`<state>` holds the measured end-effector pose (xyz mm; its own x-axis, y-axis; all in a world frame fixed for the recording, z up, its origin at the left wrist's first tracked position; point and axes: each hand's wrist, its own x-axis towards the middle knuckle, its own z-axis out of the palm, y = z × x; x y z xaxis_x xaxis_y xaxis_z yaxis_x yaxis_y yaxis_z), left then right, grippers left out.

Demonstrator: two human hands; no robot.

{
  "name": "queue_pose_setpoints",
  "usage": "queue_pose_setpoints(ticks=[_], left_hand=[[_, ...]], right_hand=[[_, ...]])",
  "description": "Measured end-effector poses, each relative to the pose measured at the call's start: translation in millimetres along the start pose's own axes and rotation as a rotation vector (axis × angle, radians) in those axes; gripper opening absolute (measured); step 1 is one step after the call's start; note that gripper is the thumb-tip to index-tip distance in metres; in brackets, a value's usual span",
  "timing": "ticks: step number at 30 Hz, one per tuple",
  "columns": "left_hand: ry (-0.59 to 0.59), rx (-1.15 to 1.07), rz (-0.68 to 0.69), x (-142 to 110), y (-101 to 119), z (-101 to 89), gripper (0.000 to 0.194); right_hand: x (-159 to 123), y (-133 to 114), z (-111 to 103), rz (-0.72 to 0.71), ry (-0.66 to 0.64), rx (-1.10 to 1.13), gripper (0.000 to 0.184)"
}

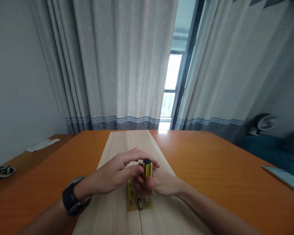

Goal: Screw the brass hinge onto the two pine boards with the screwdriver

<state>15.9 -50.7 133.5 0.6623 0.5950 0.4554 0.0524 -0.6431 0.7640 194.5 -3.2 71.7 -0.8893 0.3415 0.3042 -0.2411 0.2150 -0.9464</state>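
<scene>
Head view: left hand point(110, 174) curls round a yellow-black screwdriver handle point(147, 168), right hand point(165, 182) with fingers hidden

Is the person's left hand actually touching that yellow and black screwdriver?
Touching: the head view shows the left hand curled around the screwdriver handle.

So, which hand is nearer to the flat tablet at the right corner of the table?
Right hand. It is at the screwdriver handle, far to the left of the tablet. The left hand is farther away, on the handle's other side.
</scene>
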Motion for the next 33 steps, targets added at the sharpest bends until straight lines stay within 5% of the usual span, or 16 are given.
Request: queue_pose_setpoints(ticks=[6, 11, 19, 26, 33], left_hand=[[-0.083, -0.093, -0.009, 17, -5, 1.8, 0.031], [-0.051, 0.066, 0.073, 30, -14, -3.2, 0.044], [0.182, -0.189, 0.032, 25, -40, 7.2, 0.04], [-0.025, -0.395, -0.118, 18, -36, 14.6, 0.049], [0.229, -0.498, -0.168, 20, -33, 33.2, 0.039]], right_hand=[[-1, 6, -2, 0.032, -0.011, 0.063, 0.056], [-10, -10, -8, 0.037, 0.14, 0.036, 0.046], [-19, -3, -14, -0.041, 0.121, 0.208, 0.026], [-14, 18, -21, -0.084, -0.012, 0.264, 0.044], [-23, 16, -19, -0.063, 0.014, 0.293, 0.053]])
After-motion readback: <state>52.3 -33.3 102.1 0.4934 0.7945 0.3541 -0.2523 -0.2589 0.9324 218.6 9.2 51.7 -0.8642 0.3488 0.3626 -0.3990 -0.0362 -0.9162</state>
